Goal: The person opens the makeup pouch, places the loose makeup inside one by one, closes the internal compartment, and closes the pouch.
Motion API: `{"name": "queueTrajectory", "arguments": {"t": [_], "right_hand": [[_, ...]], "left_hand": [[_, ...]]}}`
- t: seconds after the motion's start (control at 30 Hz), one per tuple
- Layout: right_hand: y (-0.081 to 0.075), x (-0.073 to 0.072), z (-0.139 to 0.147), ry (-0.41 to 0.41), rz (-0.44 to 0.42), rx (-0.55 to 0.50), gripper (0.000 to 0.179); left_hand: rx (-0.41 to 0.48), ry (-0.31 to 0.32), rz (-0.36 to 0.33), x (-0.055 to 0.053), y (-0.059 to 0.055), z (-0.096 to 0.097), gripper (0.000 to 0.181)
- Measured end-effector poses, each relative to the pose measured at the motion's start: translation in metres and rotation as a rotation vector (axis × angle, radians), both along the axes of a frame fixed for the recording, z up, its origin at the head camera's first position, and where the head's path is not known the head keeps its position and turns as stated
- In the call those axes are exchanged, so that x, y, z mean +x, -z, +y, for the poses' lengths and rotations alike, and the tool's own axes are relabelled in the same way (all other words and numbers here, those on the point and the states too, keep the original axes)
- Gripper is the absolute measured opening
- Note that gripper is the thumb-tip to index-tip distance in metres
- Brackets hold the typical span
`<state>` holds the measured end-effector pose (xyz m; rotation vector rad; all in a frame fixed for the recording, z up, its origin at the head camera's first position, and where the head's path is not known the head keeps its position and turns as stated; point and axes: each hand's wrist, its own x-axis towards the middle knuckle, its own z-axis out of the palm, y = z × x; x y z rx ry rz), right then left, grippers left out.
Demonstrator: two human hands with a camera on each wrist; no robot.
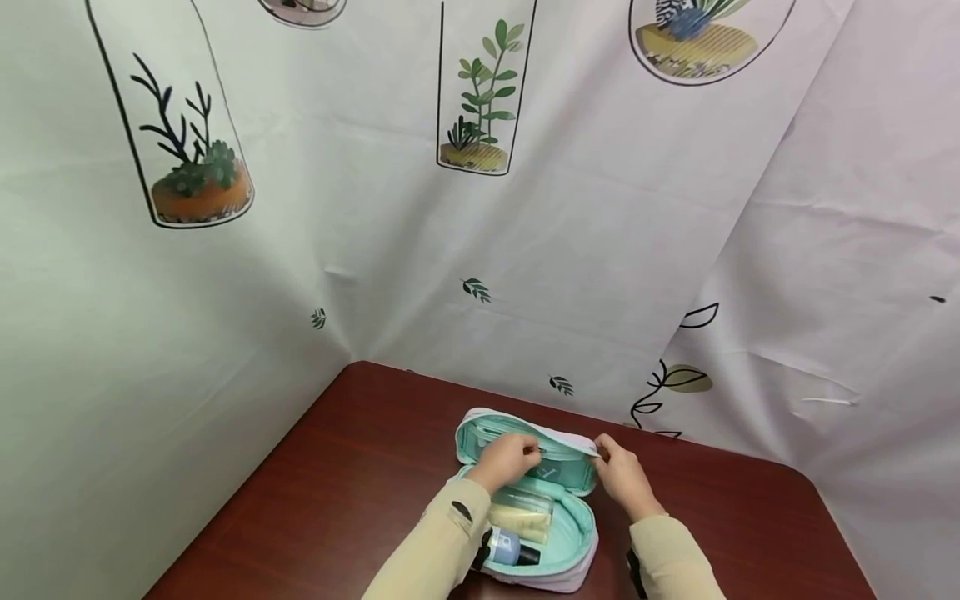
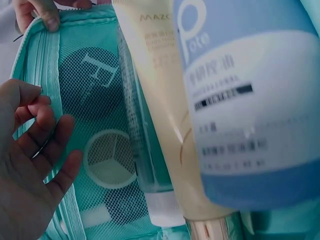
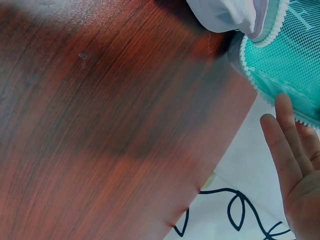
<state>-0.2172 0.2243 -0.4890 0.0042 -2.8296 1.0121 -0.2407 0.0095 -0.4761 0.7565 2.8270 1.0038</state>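
Note:
A teal-lined cosmetic bag [image 1: 573,550] lies unzipped on the table, its lid raised at the far side. My left hand [image 1: 507,460] is at the lid's mesh pocket [image 2: 95,125]; thumb and forefinger pinch at the pocket's zipper [image 2: 47,75], the pull itself mostly hidden. My right hand [image 1: 622,475] grips the lid's right edge, thumb on the inside. Behind the mesh are a round dark case [image 2: 92,82] lettered F and a round three-part palette [image 2: 111,159]. The base holds a blue-and-white bottle [image 1: 504,546], a cream tube [image 1: 521,521] and a clear greenish bottle [image 2: 150,150].
The dark red wooden table [image 1: 337,483] extends on both sides of the bag. A white cloth [image 1: 405,225] printed with plants and jars hangs behind and along the left of the table.

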Motion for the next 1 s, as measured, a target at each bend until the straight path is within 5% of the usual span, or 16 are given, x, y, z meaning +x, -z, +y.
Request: {"name": "queueTrajectory", "arguments": {"t": [0.57,1.0], "right_hand": [[0.004,0.000,0.000,-0.010,-0.006,0.011,0.010],[0.003,0.001,0.000,-0.013,-0.002,-0.021,0.011]], "left_hand": [[0.024,-0.021,-0.006,-0.004,0.003,-0.026,0.033],[0.012,-0.150,0.062,-0.004,0.006,-0.057,0.032]]}}
